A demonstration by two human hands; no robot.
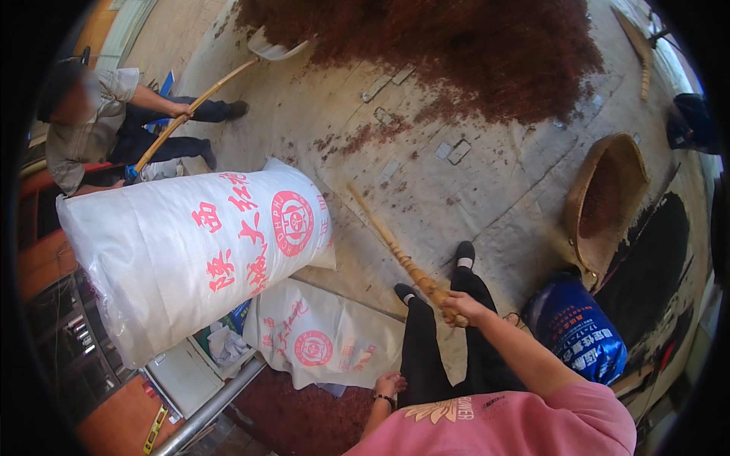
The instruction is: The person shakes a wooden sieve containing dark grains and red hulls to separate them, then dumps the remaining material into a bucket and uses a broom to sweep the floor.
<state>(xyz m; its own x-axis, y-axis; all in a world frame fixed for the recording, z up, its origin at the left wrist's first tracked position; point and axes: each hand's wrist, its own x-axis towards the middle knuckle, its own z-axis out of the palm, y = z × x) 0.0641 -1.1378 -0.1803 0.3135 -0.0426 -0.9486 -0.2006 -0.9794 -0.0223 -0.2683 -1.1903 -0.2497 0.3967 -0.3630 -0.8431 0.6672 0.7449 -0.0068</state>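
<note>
My right hand (467,308) grips the thick, knobbly end of a bamboo stick (399,256). The stick slants away from me, and its thin tip is over the pale floor sheet (502,188). Low beside my thigh hangs my left hand (391,385), a dark bead bracelet at its wrist. It is close to the edge of a flat white woven sack (325,336) with red print; its fingers are partly hidden, and I see nothing in it. A full white woven sack (188,256), also printed in red, stands to the left.
At the left a person (91,119) holds a long-handled shovel (199,100) near a large heap of dark-red dried bits (456,51). On the right are a woven scoop basket (607,188) and a blue sack (576,330). A metal pipe (211,407) runs at lower left.
</note>
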